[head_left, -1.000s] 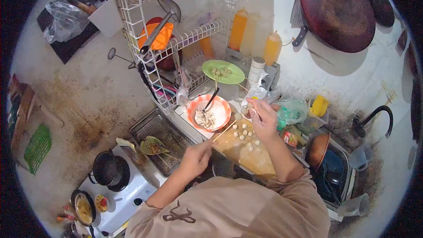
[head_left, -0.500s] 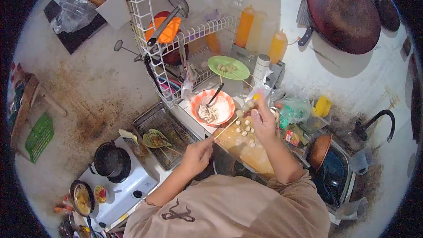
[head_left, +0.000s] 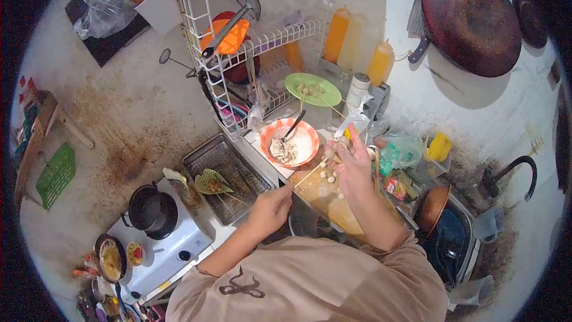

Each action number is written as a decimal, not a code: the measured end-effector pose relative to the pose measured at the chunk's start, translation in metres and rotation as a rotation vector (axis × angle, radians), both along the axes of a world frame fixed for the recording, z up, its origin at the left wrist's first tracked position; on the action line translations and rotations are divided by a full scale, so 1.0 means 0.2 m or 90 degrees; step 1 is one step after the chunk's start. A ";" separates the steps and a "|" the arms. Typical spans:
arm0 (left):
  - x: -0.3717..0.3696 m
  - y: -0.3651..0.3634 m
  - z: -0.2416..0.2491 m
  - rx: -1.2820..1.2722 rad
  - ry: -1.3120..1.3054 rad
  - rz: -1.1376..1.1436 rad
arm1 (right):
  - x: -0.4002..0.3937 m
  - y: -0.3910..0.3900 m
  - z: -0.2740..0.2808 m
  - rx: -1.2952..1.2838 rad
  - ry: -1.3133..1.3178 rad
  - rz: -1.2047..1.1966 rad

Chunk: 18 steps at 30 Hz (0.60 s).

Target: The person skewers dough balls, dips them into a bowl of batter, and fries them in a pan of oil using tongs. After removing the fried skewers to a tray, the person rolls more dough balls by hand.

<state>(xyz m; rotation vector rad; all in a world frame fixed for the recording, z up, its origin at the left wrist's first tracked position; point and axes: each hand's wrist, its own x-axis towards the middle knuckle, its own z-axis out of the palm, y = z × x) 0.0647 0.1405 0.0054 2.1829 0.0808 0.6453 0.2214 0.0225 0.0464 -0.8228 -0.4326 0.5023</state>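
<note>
My left hand (head_left: 271, 207) is closed on the lower end of a thin wooden skewer (head_left: 308, 176), which slants up to the right. Around the small pale balls (head_left: 329, 152) at the skewer's upper end, my right hand (head_left: 353, 164) has its fingers curled, partly hiding them. Several more white balls (head_left: 331, 179) lie below on the floured wooden board (head_left: 342, 217). Just left of the board stands an orange-and-white bowl (head_left: 266, 150) with pale paste and a dark-handled spoon. Skewered balls rest on a green plate (head_left: 333, 90) behind it.
A wire rack (head_left: 223, 104) stands behind the bowl. At left are a metal tray (head_left: 208, 146) with a green strainer (head_left: 210, 183), and a stove (head_left: 179, 226) with a black pot (head_left: 149, 210). The sink (head_left: 473, 250) and plastic bags (head_left: 402, 148) are at right.
My right hand has shifted slightly and covers more of the balls at the skewer's tip. The view has moved a little. My left hand still holds the skewer.
</note>
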 end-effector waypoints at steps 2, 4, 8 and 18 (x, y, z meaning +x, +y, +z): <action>0.00 -0.03 0.02 0.003 -0.021 0.024 | -0.01 -0.01 0.00 0.009 0.003 0.004; 0.00 -0.03 0.01 0.025 -0.001 0.017 | -0.01 -0.02 -0.01 0.009 0.015 0.009; 0.00 -0.07 0.00 0.006 0.001 0.031 | -0.01 -0.03 -0.03 -0.014 0.054 0.036; -0.01 -0.17 -0.05 0.005 -0.011 0.064 | -0.04 -0.14 -0.04 -0.038 0.125 0.066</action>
